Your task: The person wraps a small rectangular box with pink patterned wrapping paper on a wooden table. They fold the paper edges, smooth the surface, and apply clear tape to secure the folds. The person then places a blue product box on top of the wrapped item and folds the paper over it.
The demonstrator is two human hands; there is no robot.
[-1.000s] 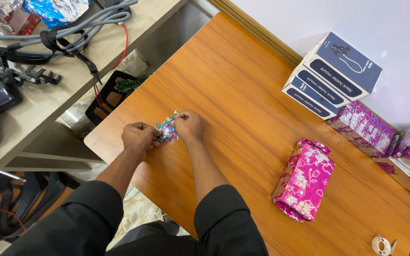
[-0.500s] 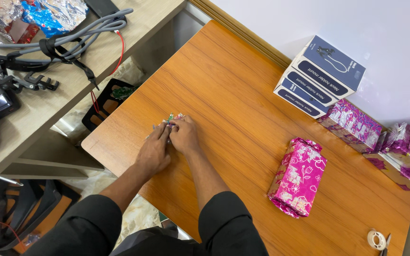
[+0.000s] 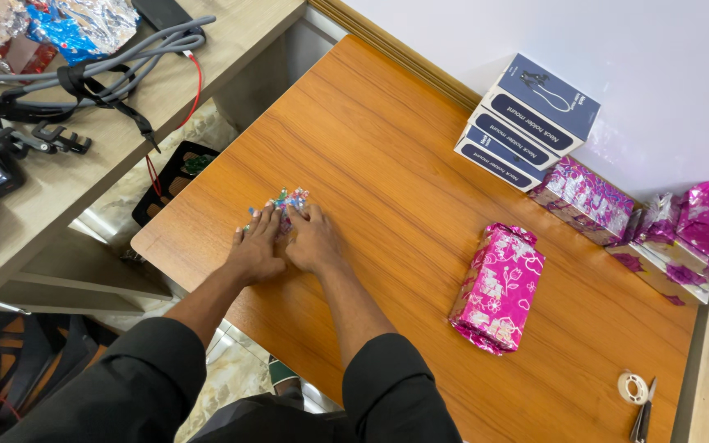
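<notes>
Pressing down side by side, my left hand (image 3: 254,250) and right hand (image 3: 312,244) lie flat on the orange wooden table (image 3: 387,148), near its left edge. Both sets of fingers are spread and stretched forward, not clenched and gripping nothing; they bear down on a small crumpled piece of shiny multicoloured foil wrap (image 3: 287,199). Only the far end of the wrap shows, poking out beyond my fingertips; what lies under the palms I cannot tell. The two hands touch along their inner edges, and both black sleeves run back toward me at the bottom of the view.

To the right of my hands, well apart, a parcel wrapped in pink patterned foil (image 3: 498,287) lies on the table, its long side pointing roughly away from me. Beyond it, against the white wall, stands a stack of dark blue boxes (image 3: 527,123), three high, the top one sitting askew. Just beside the stack, further right, lie more parcels in purple and pink foil (image 3: 584,197), one after another along the wall.

At the table's near right corner sits a roll of clear tape (image 3: 632,386) with a pair of scissors (image 3: 643,414) just beside it.

On the lighter desk to my left rests a tangle of grey cables and black clamps (image 3: 67,74).
</notes>
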